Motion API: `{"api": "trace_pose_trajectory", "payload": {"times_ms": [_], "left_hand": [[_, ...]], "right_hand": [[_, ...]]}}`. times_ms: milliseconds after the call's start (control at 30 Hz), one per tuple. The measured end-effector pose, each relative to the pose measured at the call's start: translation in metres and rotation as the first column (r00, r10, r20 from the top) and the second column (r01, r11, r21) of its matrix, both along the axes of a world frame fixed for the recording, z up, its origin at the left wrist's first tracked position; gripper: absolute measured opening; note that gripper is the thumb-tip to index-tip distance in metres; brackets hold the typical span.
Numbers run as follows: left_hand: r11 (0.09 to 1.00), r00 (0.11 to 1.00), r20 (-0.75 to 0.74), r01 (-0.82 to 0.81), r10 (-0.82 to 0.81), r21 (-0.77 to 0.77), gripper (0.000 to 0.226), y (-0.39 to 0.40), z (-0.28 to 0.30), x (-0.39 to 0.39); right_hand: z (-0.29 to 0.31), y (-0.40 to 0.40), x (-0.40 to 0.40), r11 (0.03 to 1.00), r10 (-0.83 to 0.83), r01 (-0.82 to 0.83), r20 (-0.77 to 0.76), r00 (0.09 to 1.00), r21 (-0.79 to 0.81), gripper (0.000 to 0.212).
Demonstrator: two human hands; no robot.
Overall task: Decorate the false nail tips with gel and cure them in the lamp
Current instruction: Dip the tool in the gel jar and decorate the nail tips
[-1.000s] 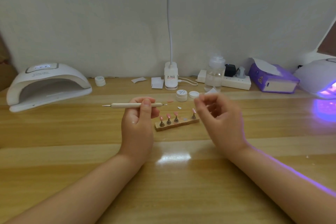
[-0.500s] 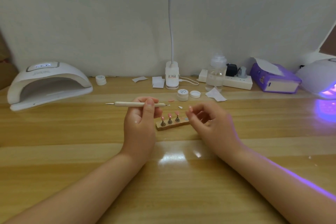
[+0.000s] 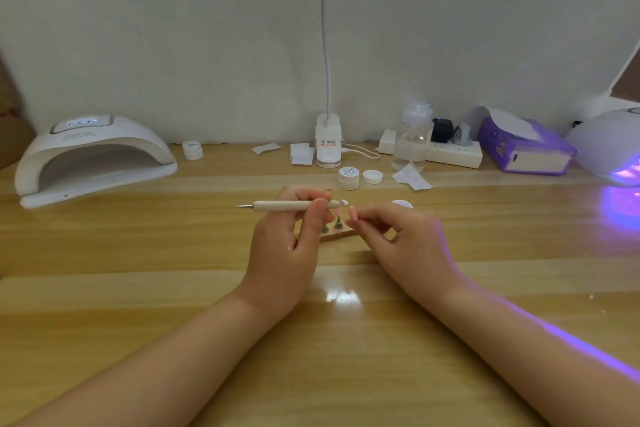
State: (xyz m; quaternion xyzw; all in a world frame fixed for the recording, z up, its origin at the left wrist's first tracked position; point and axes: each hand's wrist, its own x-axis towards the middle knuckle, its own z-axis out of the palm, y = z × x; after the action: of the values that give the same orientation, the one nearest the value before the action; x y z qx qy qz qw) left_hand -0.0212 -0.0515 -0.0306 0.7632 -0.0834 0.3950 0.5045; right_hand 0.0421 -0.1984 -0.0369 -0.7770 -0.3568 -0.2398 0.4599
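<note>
My left hand [image 3: 287,246] grips a pale wooden dotting tool [image 3: 287,206] level above the table, its metal point aimed left. Just behind that hand lies the small wooden nail holder [image 3: 341,236]; two metal stands [image 3: 331,226] show on it and the rest is hidden. My right hand [image 3: 405,243] has its curled fingertips at the holder's right end, thumb and forefinger close together; whether they pinch anything is hidden. An open white gel jar [image 3: 348,178] and its lid [image 3: 372,177] sit behind. A white curing lamp [image 3: 93,156] stands at the far left.
A second curing lamp [image 3: 613,146] glows violet at the right edge. Along the wall stand a desk lamp base [image 3: 328,146], a clear bottle [image 3: 412,139], a power strip [image 3: 453,152], a purple tissue box [image 3: 523,146] and a small jar [image 3: 192,150]. Paper scraps [image 3: 412,178] lie about.
My right hand came down and leftward from above the table to the holder's right end, covering more stands. The left hand keeps the tool almost still.
</note>
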Motion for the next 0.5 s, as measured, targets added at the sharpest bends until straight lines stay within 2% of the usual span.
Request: {"api": "trace_pose_trajectory", "payload": {"times_ms": [500], "left_hand": [[1.000, 1.000, -0.017, 0.026, -0.027, -0.017, 0.012, -0.0026, -0.0003, 0.0001]], "right_hand": [[-0.0020, 0.0002, 0.0015, 1.000, -0.002, 0.002, 0.000, 1.000, 0.013, 0.007]]}}
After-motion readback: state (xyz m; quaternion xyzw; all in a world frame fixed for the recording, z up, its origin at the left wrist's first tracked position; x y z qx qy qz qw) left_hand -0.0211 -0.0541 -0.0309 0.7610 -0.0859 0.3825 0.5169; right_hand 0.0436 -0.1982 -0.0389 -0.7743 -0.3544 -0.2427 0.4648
